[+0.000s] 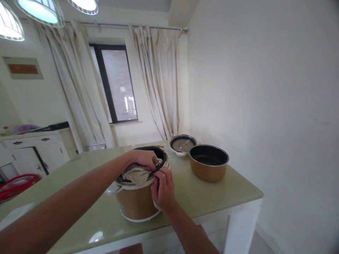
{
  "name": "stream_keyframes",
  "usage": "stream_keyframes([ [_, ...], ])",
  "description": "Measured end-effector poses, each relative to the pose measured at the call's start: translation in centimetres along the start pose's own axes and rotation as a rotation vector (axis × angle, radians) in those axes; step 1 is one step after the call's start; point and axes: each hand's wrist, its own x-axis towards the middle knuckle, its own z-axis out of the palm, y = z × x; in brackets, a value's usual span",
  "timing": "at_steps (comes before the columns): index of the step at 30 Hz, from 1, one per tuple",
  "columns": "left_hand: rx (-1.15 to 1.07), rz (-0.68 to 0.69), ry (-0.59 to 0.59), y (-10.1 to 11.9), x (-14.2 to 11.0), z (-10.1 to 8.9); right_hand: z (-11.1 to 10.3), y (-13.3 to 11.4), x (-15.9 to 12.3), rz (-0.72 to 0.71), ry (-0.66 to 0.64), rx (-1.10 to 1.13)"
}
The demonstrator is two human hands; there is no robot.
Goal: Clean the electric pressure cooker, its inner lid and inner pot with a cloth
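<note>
A rice cooker (pixel 137 204) with a brown body and white trim stands near the table's front edge. My left hand (pixel 144 158) is closed on a pale, purplish cloth (pixel 136 174) at the cooker's top, against its dark rim. Some of its fingers are hidden by the cloth and rim. My right hand (pixel 164 187) has its fingers curled on the cooker's upper right edge, close beside the left. To the right sits the brown inner pot (pixel 208 173), dark inside. Behind that pot lies a round lid-like part (pixel 182 144) with a dark rim and grey middle.
The pale green glossy table (pixel 185 197) ends at a right corner near the white wall (pixel 265 106). A small brownish item (pixel 160 146) lies behind the cooker. At far left are a white cabinet (pixel 53 148) and a red basin (pixel 18 187). Lamps (pixel 39 12) hang above.
</note>
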Motion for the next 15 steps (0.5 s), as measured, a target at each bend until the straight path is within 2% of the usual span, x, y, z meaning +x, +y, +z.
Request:
stream_keyframes([
  [3,0.046,0.029,0.213,0.8,1.1,0.3,0.0,-0.1,0.0,0.007,-0.001,0.004],
  [7,0.188,-0.124,0.496,1.6,1.9,0.1,0.1,-0.1,0.0,0.005,0.013,-0.004],
  [11,0.275,-0.177,0.634,2.1,2.9,0.1,0.2,-0.2,0.0,0.013,0.016,-0.009],
  [15,0.321,-0.227,0.729,1.3,4.1,-0.1,0.0,-0.2,0.0,0.021,-0.010,-0.026],
])
